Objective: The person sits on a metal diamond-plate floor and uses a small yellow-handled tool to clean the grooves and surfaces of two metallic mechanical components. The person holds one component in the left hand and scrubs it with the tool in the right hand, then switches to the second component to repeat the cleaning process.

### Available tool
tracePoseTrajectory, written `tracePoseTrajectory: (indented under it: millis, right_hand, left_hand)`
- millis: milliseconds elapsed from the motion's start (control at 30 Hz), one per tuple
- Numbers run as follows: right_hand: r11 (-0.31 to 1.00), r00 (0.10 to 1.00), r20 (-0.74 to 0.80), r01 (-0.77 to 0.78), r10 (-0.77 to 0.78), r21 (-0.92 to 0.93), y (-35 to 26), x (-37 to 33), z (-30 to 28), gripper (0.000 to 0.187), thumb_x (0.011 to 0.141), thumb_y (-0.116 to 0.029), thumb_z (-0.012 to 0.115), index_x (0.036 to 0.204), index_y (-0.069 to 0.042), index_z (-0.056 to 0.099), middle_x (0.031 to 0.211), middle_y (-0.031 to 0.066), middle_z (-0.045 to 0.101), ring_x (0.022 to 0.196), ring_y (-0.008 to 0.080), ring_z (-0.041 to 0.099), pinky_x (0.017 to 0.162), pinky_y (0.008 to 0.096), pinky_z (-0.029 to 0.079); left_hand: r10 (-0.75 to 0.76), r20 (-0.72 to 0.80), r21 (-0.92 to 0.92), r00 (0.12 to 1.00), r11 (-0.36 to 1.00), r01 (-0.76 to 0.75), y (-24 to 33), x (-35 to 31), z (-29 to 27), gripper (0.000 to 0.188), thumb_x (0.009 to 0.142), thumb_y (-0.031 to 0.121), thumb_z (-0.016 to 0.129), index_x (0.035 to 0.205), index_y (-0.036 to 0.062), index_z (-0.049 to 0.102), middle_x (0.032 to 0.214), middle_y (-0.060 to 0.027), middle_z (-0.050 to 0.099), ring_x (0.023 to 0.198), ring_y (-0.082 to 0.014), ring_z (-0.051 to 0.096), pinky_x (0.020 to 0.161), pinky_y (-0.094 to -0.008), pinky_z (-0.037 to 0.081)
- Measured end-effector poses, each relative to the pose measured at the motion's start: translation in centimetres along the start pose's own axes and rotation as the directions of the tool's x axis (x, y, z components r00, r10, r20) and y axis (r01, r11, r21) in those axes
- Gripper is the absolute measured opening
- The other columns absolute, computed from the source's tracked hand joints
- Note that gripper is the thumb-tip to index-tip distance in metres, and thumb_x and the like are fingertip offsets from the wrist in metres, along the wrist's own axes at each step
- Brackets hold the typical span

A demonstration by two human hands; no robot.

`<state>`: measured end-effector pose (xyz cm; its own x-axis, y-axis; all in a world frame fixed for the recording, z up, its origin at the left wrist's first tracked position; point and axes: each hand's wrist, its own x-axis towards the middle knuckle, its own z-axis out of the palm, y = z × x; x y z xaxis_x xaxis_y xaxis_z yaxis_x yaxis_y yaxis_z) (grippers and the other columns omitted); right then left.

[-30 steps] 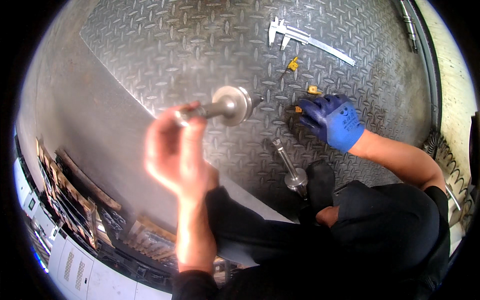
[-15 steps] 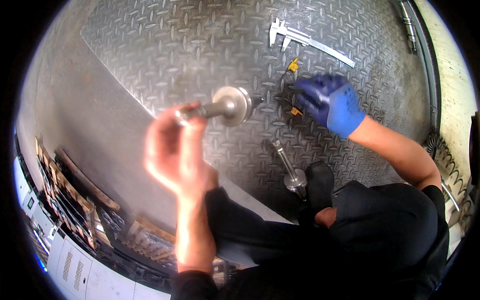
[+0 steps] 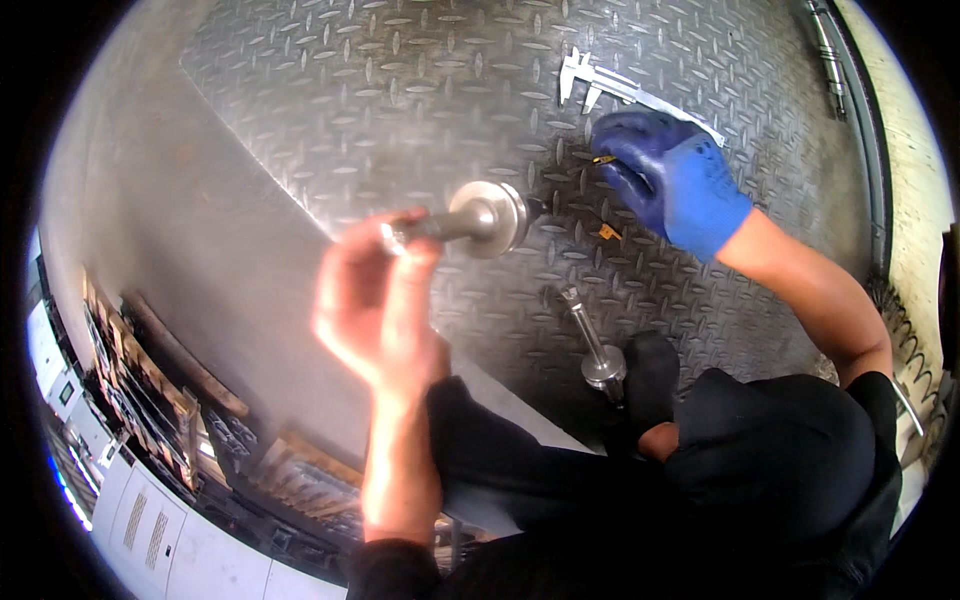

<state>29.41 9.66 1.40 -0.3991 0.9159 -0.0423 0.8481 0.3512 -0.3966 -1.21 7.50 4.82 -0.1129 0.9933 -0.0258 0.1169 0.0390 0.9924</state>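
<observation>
My bare left hand (image 3: 375, 300) grips the slim shank end of a steel tool holder (image 3: 490, 218). The holder's wide grooved flange and dark tapered tip point right, above the plate. My right hand (image 3: 665, 180), in a blue glove, is closed at the fingertips around a small yellow flag-handled key (image 3: 603, 160); most of the key is hidden by the glove. A second yellow-orange flag key (image 3: 608, 231) lies on the plate just below that hand. Beyond the glove rests a silver vernier caliper (image 3: 630, 90). Another steel tool holder (image 3: 597, 350) lies beside my shoe.
Dark diamond-pattern floor plate (image 3: 400, 110) spreads under the tools, with smooth grey sheet to its left. A slender metal tool (image 3: 828, 60) lies along the right edge, near a coiled black hose (image 3: 905, 330). Wooden pallets (image 3: 190, 430) and white cabinets (image 3: 150, 530) stand at lower left.
My right hand has closed on the yellow key that lay on the plate nearer the caliper. My left hand still holds the tool holder, and the whole view has shifted slightly.
</observation>
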Motion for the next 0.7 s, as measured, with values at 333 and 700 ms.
tracePoseTrajectory:
  millis: [333,700]
  right_hand:
    - [0.939,0.978,-0.024,0.208,-0.209,0.275,-7.9,2.5,-5.0,0.034,0.090,-0.010,0.079,0.123,-0.005,0.074,0.097,0.0167,0.076,0.078,0.0339,0.074,0.065,0.0435,0.058]
    - [0.954,0.956,0.079,0.270,-0.281,0.130,-7.9,2.2,-5.5,0.041,0.090,-0.013,0.076,0.130,-0.007,0.072,0.091,0.0138,0.071,0.076,0.0334,0.068,0.068,0.0475,0.053]
  left_hand:
    - [0.079,0.065,0.000,0.995,0.997,-0.079,-0.4,-0.4,-0.4,0.028,0.099,0.005,0.079,0.122,-0.0044,0.069,0.114,-0.0199,0.079,0.104,-0.0194,0.075,0.092,-0.0311,0.060]
    - [0.109,0.069,-0.016,0.992,0.994,-0.108,-0.5,-0.5,-0.2,0.029,0.097,0.007,0.081,0.122,-0.0034,0.069,0.114,-0.0206,0.079,0.102,-0.0177,0.075,0.088,-0.0279,0.059]
